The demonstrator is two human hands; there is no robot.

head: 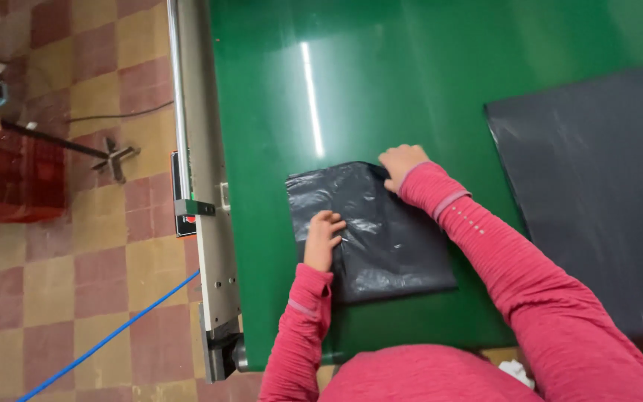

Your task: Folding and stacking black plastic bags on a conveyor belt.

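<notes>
Black plastic bag (pixel 381 238) is lying folded small on the green counter (pixel 381 74); left hand (pixel 323 238) pressing flat, right hand (pixel 402 164) pinching its top edge; flat dark sheet (pixel 597 186) waiting aside, unfolded.

The black bag (pixel 373 231) is thin, crinkled, glossy plastic lying on the green table (pixel 381 82), whose smooth top mirrors a lamp. Right of the bag, a dark sheet (pixel 597 186) looks matt, perhaps plastic. The table's left rail (pixel 199 134) is brushed metal.
</notes>
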